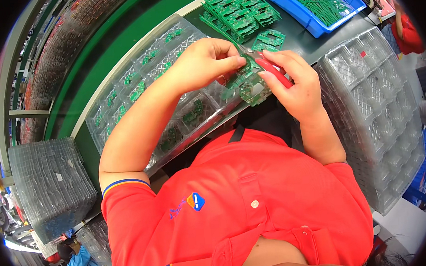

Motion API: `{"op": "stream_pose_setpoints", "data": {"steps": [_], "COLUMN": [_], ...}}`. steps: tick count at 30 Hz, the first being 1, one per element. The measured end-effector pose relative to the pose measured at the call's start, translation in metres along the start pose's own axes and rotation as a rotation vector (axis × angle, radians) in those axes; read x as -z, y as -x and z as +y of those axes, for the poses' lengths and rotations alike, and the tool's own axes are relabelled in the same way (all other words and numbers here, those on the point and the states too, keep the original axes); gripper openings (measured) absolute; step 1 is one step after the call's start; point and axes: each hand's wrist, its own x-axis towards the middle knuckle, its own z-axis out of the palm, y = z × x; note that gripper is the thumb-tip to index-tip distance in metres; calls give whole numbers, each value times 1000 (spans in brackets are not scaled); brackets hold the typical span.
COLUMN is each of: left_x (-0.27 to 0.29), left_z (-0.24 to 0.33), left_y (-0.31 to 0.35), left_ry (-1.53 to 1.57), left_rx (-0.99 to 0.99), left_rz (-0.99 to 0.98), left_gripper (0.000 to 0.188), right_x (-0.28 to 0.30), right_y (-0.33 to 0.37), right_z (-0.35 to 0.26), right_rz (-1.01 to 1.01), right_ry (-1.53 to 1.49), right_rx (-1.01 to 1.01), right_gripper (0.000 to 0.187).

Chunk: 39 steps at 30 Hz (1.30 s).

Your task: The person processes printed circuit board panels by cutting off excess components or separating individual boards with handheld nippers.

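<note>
Green circuit-board panel (247,82) held tilted, red-handled cutters (273,71) at its edge

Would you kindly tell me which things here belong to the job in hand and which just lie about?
In use:
left hand
right hand
green circuit board panel
red-handled cutters

Lying about:
stacked green circuit boards
blue plastic bin
clear plastic compartment tray
stack of clear trays

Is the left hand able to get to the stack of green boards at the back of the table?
Probably not right away: the left hand is pinching a green board, though nothing blocks the way to the stack of green boards.
</note>
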Motion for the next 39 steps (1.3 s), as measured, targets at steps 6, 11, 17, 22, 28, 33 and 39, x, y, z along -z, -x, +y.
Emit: {"op": "stream_pose_setpoints", "data": {"steps": [6, 11, 17, 22, 28, 33, 39], "left_x": [-12, -3, -7, -70, -129, -131, -144], "left_z": [0, -12, 12, 62, 54, 60, 68], "left_y": [-2, -9, -12, -80, -185, -215, -202], "left_ry": [27, -552, -805, -246, -290, -569, -235], "left_rx": [168, 152, 129, -117, -257, -126, 17], "left_rz": [23, -25, 202, 1, -101, -69, -22], "left_gripper": [24, 26, 20, 29, 35, 30, 36], "right_x": [-2, 26, 46, 65, 93, 107, 108], "right_y": [11, 20, 41, 57, 75, 97, 108], "right_z": [7, 12, 26, 27, 28, 34, 37], "right_rz": [59, 126, -203, -243, -152, -90, -75], "right_ry": [124, -34, -588, -684, -691, -649, -680], "right_rx": [36, -48, -93, -12, -15, -45, -147], "right_gripper": [31, 30, 30, 32, 31, 29, 31]}}
